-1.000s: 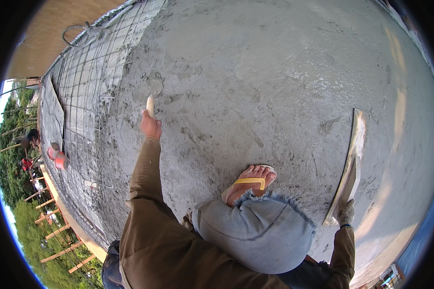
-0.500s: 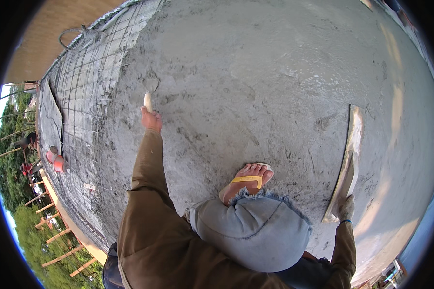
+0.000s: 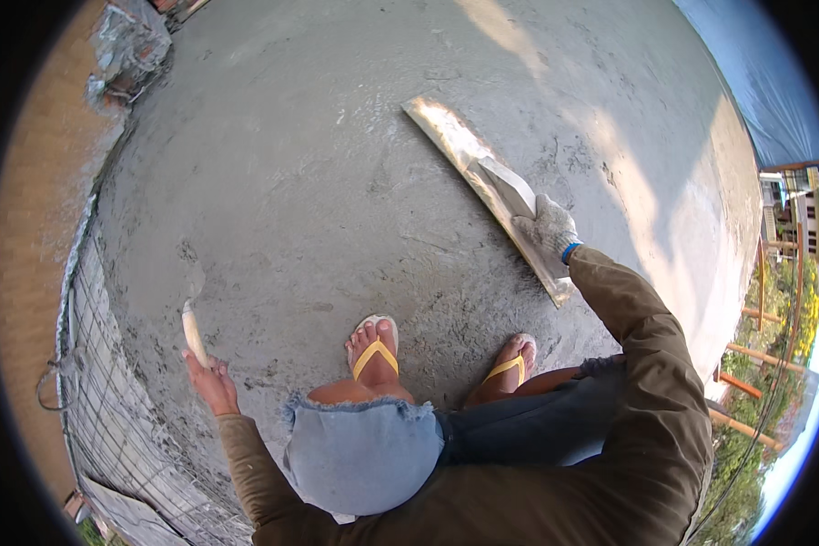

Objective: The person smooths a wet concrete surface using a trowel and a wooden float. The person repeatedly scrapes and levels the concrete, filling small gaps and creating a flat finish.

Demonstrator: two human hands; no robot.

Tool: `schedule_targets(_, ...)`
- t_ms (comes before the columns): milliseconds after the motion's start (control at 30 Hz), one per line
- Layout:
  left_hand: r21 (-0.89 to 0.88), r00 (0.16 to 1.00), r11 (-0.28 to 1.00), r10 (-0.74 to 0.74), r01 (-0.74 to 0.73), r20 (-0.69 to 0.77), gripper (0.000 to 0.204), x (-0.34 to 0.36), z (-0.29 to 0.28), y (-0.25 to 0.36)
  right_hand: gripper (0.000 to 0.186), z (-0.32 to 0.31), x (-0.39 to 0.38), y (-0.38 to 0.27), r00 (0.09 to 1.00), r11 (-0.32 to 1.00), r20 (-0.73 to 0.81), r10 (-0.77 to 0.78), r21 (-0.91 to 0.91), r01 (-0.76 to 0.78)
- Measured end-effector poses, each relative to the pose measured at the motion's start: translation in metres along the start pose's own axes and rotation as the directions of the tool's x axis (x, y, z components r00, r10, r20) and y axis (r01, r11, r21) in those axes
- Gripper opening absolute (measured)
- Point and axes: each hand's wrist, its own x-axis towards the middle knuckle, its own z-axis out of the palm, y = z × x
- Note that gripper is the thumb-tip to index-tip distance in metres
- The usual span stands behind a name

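My left hand, bare, is closed round the pale wooden handle of a trowel. The trowel's blade is hard to make out against the grey concrete in front of it. A knitted glove with a blue cuff covers my right hand, which grips the raised handle of a long, flat finishing float. That float lies slantwise on the wet concrete, its far end pointing forward and left. Near my feet the concrete is rough and pitted; farther off it looks smoother.
Both my feet, in yellow-strapped flip-flops, stand on the concrete. Exposed rebar mesh runs along the left, beside a tan wall. A crumpled, cement-smeared bundle lies at far left. Blue sheeting and wooden poles border the right.
My view has turned to the right. The float has swung from the right side to in front of me, tilting leftward. Both feet now show, and the left hand still holds the trowel.
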Motion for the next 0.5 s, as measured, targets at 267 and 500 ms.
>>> schedule_targets(267,0.199,0.743,0.980,-0.145,0.017,0.653,0.042,-0.092,0.260,0.073,0.063,0.000,-0.130,0.098,0.937,0.916,-0.148,0.317,0.302,-0.262)
schedule_targets(500,0.171,0.080,0.949,-0.155,-0.266,0.985,0.048,-0.240,0.449,0.109,0.057,0.081,-0.287,0.171,0.609,0.664,-0.319,0.726,0.557,-0.499)
